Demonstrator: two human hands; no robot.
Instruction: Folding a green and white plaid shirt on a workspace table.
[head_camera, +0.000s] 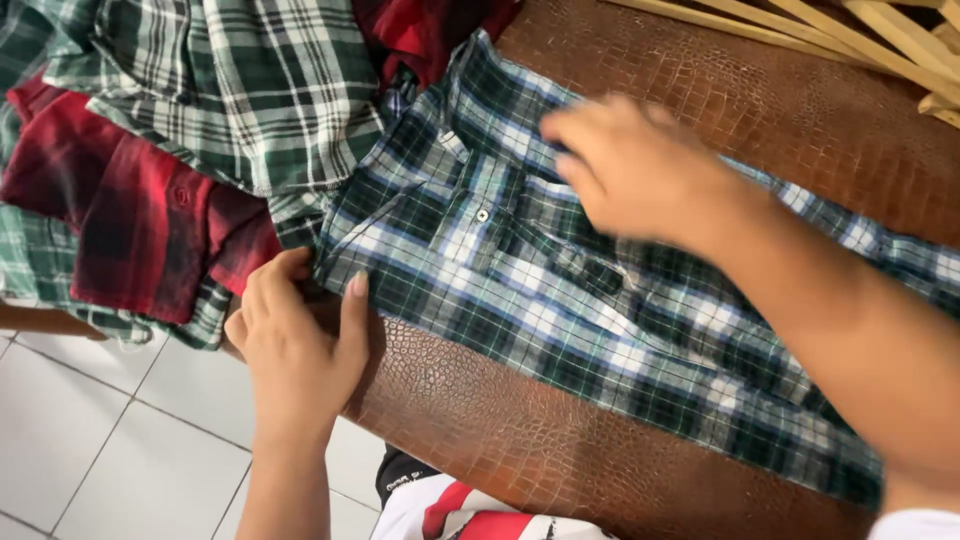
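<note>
**On the table: one plaid shirt, being smoothed flat**

On the brown, scale-textured table (480, 420) lies item one: a green, white and blue plaid shirt (560, 300), spread front-up with its collar toward the clothes pile.

Your left hand (295, 340) pinches the shirt's near edge by the shoulder, fingers closed on the cloth. Keep that edge taut and level with the table's rim.

Your right hand (630, 165) rests open and flat on the chest, blurred. Press outward from the button line so creases run off the cloth.

Item two: a pile of red and green plaid shirts (180, 150), touching the collar. Keep it apart.
</note>
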